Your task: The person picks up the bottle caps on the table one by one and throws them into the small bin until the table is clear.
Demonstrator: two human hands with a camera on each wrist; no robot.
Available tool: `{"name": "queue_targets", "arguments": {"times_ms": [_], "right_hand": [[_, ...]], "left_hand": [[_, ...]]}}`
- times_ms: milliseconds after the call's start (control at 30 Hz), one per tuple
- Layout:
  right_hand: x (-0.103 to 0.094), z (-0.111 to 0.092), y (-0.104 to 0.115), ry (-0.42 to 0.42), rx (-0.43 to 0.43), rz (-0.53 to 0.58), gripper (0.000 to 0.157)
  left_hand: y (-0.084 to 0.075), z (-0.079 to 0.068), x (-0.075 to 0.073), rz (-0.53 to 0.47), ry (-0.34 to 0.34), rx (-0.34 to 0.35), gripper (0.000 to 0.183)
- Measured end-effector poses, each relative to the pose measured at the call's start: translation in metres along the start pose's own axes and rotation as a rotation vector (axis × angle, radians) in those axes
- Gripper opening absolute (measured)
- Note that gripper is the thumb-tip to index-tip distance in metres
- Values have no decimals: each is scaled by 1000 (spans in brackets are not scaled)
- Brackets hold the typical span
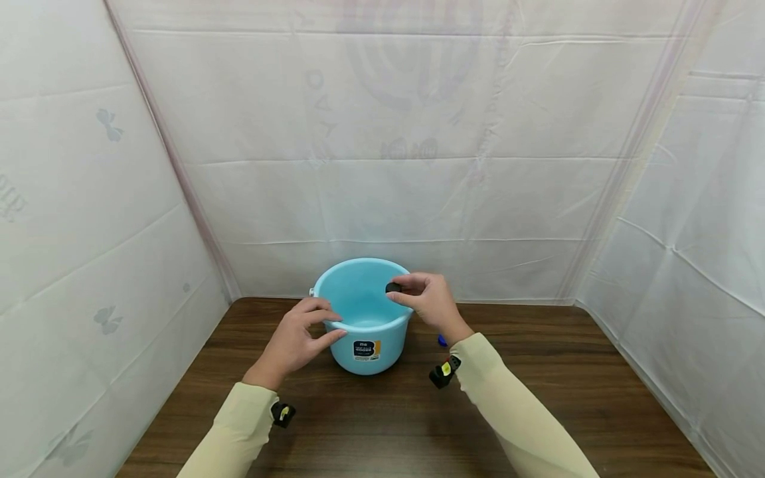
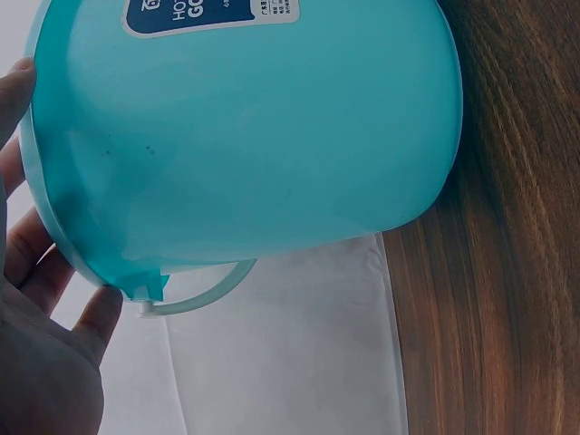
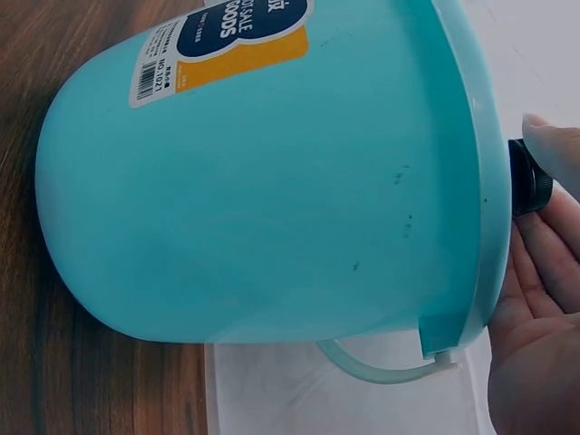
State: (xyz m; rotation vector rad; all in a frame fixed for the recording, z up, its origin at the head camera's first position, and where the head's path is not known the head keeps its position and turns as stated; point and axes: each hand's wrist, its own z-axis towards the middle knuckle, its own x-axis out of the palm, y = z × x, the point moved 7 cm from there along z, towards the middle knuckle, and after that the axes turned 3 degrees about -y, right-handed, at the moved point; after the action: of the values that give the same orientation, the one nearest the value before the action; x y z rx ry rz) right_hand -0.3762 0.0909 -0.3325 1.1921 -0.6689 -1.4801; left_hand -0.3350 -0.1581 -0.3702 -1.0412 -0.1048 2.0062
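A light blue plastic bucket (image 1: 343,345) stands upright on the wooden table, its label facing the person. My left hand (image 1: 297,335) holds its near left rim, with the thumb (image 2: 14,95) at the edge and some fingers reaching behind the rim. My right hand (image 1: 431,302) pinches a small black cap (image 1: 393,287) between thumb and fingers, at the right side of the bucket's opening. Ribbing shows on the black cap (image 3: 532,178) in the right wrist view, close to the rim. The bucket's bottom inside is partly hidden by the near wall.
A small blue object (image 1: 442,340) lies on the table (image 1: 370,425) right of the bucket, partly hidden by my right wrist. The bucket's pale handle (image 3: 381,372) hangs on its far side. White sheeting (image 1: 382,199) encloses the back and both sides.
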Motion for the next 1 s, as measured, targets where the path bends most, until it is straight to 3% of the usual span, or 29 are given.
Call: {"name": "queue_targets", "arguments": {"times_ms": [433, 667, 1000], "right_hand": [[-2, 0, -1, -4, 6, 3, 40], [-3, 12, -31, -25, -48, 16, 42], [-13, 9, -31, -46, -45, 20, 41]], "left_hand": [[0, 2, 0, -9, 1, 4, 21], [1, 2, 0, -15, 1, 4, 20], [0, 2, 0, -21, -3, 8, 19]]}}
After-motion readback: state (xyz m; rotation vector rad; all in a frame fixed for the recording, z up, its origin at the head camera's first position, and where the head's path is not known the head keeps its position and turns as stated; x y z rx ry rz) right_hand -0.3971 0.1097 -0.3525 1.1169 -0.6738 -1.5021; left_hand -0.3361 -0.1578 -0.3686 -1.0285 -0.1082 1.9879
